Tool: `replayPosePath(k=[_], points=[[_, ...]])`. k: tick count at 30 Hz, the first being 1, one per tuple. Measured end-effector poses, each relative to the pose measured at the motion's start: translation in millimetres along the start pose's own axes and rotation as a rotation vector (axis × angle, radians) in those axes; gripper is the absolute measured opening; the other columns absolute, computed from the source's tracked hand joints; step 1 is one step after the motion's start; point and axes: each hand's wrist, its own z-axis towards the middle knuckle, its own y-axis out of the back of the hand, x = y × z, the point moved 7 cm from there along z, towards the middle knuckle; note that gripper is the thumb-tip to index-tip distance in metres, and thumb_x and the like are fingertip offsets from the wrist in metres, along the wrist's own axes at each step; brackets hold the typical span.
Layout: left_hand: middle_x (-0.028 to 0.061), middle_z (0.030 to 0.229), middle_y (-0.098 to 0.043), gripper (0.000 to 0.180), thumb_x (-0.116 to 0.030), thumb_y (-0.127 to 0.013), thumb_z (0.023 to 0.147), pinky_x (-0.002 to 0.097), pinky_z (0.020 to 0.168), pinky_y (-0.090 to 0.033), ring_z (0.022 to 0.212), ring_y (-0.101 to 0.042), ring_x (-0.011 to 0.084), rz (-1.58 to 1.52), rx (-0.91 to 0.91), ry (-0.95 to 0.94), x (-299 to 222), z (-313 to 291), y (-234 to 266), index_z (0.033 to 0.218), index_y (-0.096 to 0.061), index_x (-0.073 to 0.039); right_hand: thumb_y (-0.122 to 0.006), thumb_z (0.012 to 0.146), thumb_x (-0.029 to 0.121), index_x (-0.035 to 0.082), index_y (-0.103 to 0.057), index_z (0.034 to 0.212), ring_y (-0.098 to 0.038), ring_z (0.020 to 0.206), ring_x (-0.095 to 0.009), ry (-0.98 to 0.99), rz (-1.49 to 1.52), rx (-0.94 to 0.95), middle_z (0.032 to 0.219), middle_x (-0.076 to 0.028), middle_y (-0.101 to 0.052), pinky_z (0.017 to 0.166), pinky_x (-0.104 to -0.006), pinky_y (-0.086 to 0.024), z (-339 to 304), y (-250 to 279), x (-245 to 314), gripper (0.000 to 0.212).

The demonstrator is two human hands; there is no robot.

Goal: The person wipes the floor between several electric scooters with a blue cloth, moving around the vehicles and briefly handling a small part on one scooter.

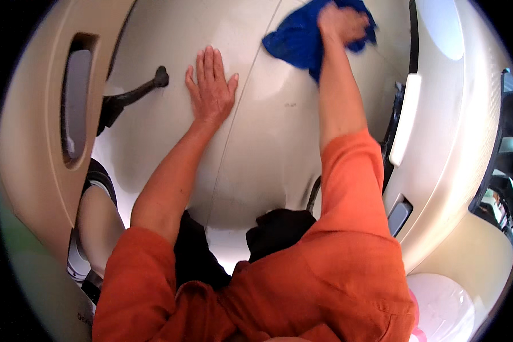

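Flat on the pale tiled floor (268, 131), my left hand (213, 90) is open, with its fingers stretched forward beside a tile seam. Farther forward and to the right, my right hand (343, 24) presses on a crumpled blue cloth (295, 39). The cloth spreads out to both sides of that hand and lies on the floor. My right fingers are slightly blurred and rest partly in the folds. A small dark smudge (290, 105) shows on the floor between my two arms.
A black bar with a knobbed end (162, 76) juts out left of my left hand. A beige panel with a grey recessed handle (77, 102) stands at the left. White furniture (439, 114) lines the right side. A round pinkish-white thing (442, 305) sits at lower right.
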Motion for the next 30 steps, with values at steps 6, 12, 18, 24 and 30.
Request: replayPosePath(k=[6,12,18,24,30], points=[[0.0137,0.154,-0.025,0.067,-0.040,-0.046,0.096,0.0508,0.112,-0.010,0.143,-0.021,0.0284,-0.016,-0.126,-0.047,4,3,-2,0.147,-0.027,-0.001,-0.051,0.090,0.046,-0.004,-0.040,0.139,-0.031,0.138,-0.034,0.658,0.162,-0.316,0.147,-0.023,-0.036,0.113,-0.0473,-0.021,-133,-19,157,0.071],[0.0137,0.154,-0.026,0.072,-0.044,-0.049,0.093,0.0497,0.114,-0.012,0.144,-0.019,0.0279,0.050,-0.114,-0.051,16,-1,-9,0.146,-0.027,-0.001,-0.048,0.092,0.044,0.002,-0.043,0.139,-0.029,0.139,-0.032,0.610,0.201,-0.217,0.148,-0.019,-0.036,0.114,-0.0471,-0.019,-168,-10,73,0.063],[0.0060,0.156,-0.023,0.067,-0.047,-0.043,0.096,0.0492,0.113,-0.011,0.144,-0.019,0.0223,-0.106,-0.232,-0.079,2,3,-7,0.149,-0.025,-0.010,-0.040,0.093,0.055,-0.003,-0.028,0.144,-0.016,0.141,-0.043,-0.101,0.119,-0.223,0.150,-0.030,-0.021,0.111,-0.0565,-0.016,-158,15,-166,0.078],[0.0074,0.156,-0.024,0.068,-0.047,-0.043,0.096,0.0501,0.113,-0.013,0.143,-0.020,0.0233,-0.035,-0.152,-0.016,8,1,-10,0.149,-0.026,-0.008,-0.032,0.096,0.057,-0.004,-0.003,0.149,0.002,0.144,-0.042,-0.669,0.210,0.108,0.153,-0.033,-0.003,0.113,-0.0575,-0.004,-204,6,-203,0.085],[0.0085,0.156,-0.023,0.069,-0.045,-0.044,0.095,0.0490,0.113,-0.013,0.143,-0.020,0.0245,0.023,-0.115,-0.003,3,2,-3,0.148,-0.026,-0.006,-0.029,0.098,0.047,-0.006,-0.019,0.147,-0.016,0.142,-0.043,-0.566,0.021,-0.121,0.152,-0.031,-0.016,0.111,-0.0591,-0.013,-172,14,-184,0.073]])
